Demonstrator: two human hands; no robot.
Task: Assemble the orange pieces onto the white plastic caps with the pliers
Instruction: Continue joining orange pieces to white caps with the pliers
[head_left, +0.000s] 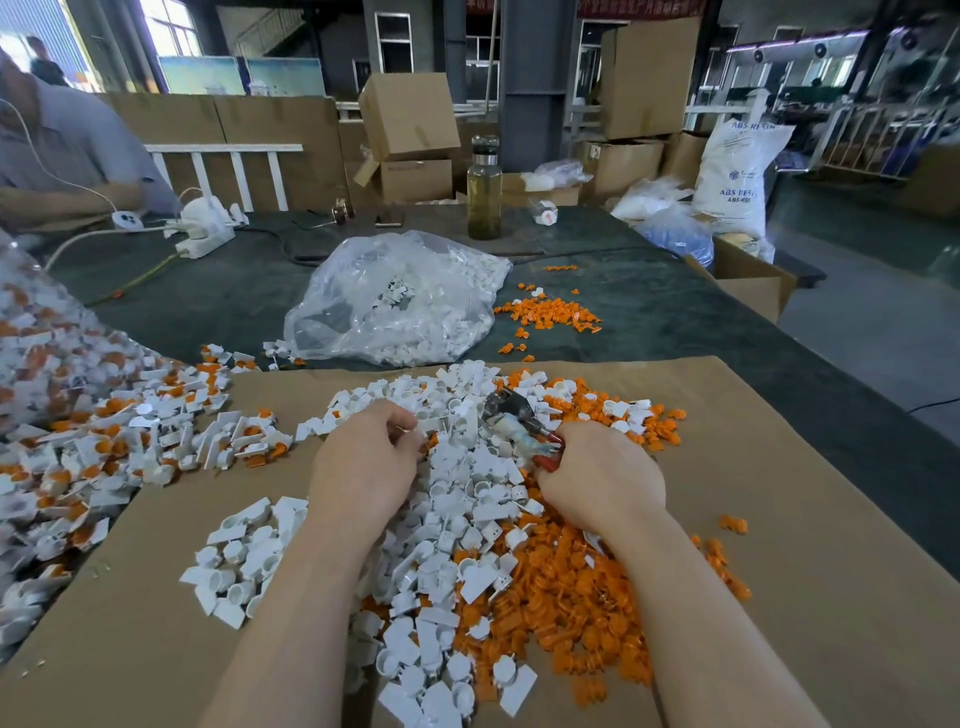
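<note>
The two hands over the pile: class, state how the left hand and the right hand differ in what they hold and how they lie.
The right hand grips the red-handled pliers; the left hand holds no tool, its fingers curled among the white caps. The right hand lies beside the orange pieces, the left hand over white caps only. Both rest knuckles up on the same pile.

Both hands rest in a heap of white plastic caps (457, 499) and orange pieces (566, 597) on cardboard (810, 545) over the bench (208, 291). The right hand (602, 478) grips the red-handled pliers (514, 421), nose pointing away. The left hand (369, 462) has curled fingers among the caps; what it pinches is unclear.
</note>
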